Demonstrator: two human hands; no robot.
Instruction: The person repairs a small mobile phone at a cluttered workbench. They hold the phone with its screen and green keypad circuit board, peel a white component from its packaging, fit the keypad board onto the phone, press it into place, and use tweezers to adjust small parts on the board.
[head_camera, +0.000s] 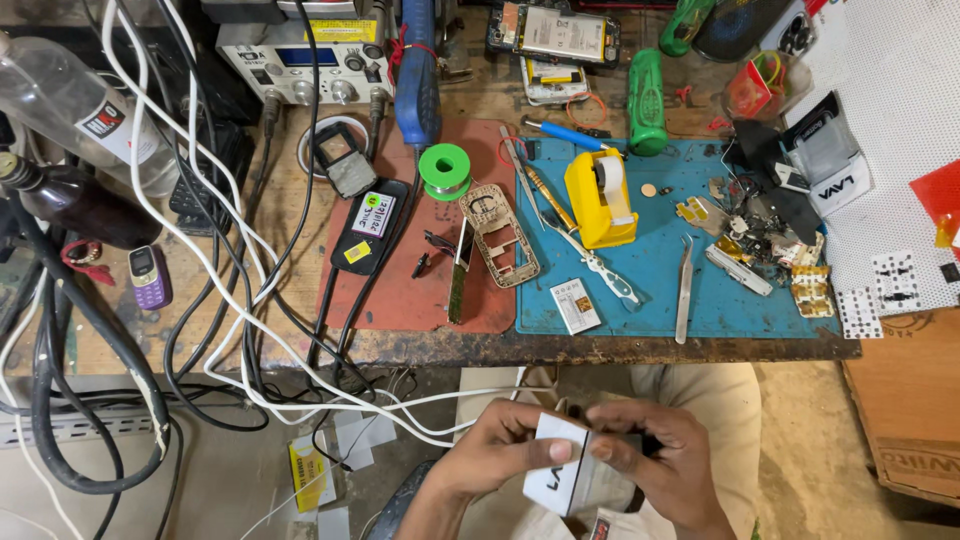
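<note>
Small white box (556, 465) held over lap, below bench edge (600, 348), between both hands. Left hand (500, 445) gripped left side, thumb across face; right hand (655, 455) pinched right end, fingers curled. Long axis roughly vertical, tilted. Both hands equally near.

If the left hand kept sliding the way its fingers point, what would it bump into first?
The left hand points sideways toward the right hand, across the small white box both hold. It would likely meet the right hand's fingers first, though depth is hard to judge.

free: lap below bench edge (600, 348) | blocked: cables (250, 330) left, cluttered blue mat (660, 300)
</note>
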